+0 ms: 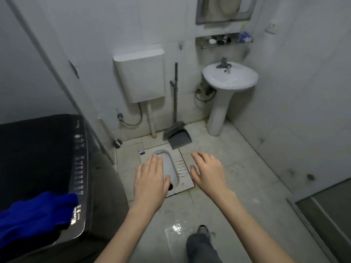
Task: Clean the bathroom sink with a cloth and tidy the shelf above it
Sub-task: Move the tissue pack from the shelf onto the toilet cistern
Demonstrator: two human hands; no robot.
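Note:
A white pedestal sink with a metal tap stands against the far wall at the upper right. Above it a narrow shelf carries several small items, among them a white pot and something blue. A blue cloth lies on the dark washing machine at the lower left. My left hand and my right hand are stretched out in front of me, palms down, fingers apart, holding nothing, well short of the sink.
A squat toilet is set in the floor under my hands. A white cistern hangs on the wall, with a broom and dustpan beside it. A mirror is above the shelf. A wet patch lies by my foot.

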